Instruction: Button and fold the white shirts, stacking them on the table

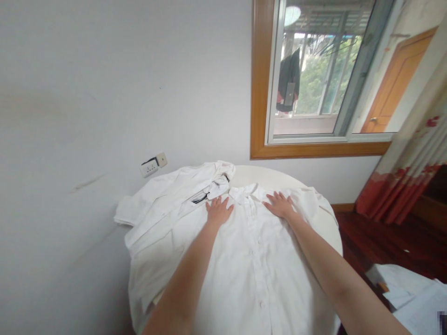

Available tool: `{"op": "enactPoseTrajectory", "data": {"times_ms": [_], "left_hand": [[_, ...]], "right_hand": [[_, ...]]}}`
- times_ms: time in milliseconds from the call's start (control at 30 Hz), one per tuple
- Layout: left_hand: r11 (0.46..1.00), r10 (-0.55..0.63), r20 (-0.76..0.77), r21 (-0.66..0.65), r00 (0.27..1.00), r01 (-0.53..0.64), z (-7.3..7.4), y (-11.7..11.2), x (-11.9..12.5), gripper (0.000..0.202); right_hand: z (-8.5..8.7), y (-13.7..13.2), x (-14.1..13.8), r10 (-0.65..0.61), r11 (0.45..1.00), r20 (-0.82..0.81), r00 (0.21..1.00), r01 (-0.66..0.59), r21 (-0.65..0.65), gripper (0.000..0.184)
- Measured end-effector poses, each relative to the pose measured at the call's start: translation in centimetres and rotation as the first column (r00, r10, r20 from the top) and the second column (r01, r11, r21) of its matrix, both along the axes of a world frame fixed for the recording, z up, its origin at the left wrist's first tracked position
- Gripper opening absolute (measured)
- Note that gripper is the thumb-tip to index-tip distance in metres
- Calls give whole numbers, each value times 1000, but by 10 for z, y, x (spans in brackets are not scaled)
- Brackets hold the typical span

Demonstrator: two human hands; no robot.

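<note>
A white button-up shirt point(240, 251) lies spread front side up on a round white table point(275, 175), its collar toward the wall and its button line running toward me. My left hand point(219, 211) rests flat on the shirt's left shoulder, fingers spread. On the other shoulder, right of the collar, my right hand point(279, 204) also lies flat with fingers apart. Beside my left hand is a second white garment point(174, 195), loosely laid and wrinkled, with a dark thin item point(200, 198) showing at its opening; I cannot make out what that is.
A wall socket point(149, 168) sits just behind the table's left side. The wood-framed window point(314, 150) is at the back right, with a red and cream curtain point(394, 186) beside it. White papers or boxes point(405, 284) lie low at the right, above a dark red floor.
</note>
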State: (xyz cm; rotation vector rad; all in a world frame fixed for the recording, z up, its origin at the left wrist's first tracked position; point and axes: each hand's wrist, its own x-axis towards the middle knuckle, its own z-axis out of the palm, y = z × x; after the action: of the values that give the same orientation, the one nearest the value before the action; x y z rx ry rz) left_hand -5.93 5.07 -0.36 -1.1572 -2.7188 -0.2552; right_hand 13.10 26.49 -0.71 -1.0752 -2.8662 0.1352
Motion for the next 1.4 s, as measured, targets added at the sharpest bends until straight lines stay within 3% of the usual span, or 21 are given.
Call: {"op": "enactPoseTrajectory", "data": {"times_ms": [267,533,700,800,933,1200,1400], "left_hand": [[986,-73,-220,133,973,104,-2,21,1,39],[982,-107,-179,136,978,132,3,46,-17,32],[976,-142,-201,133,969,171,1,48,-16,32],[968,-218,-165,90,962,235,-6,43,-7,36],[974,-219,-102,27,970,223,-13,31,11,47],[973,-230,-56,-4,972,230,-11,-13,44,66],[977,-212,-42,3,976,212,-14,-45,60,57]], "right_hand": [[-2,26,-9,3,1000,-10,1000,-3,2,68],[-7,59,-33,41,997,-61,997,-37,74,65],[-7,62,-36,76,992,-73,994,-68,108,63],[-10,55,-28,67,993,-35,997,-63,103,64],[-12,39,-10,24,996,-23,999,-22,84,66],[-9,-14,22,-63,996,-54,997,66,52,67],[-2,-51,35,-55,998,-66,996,57,31,66]]}}
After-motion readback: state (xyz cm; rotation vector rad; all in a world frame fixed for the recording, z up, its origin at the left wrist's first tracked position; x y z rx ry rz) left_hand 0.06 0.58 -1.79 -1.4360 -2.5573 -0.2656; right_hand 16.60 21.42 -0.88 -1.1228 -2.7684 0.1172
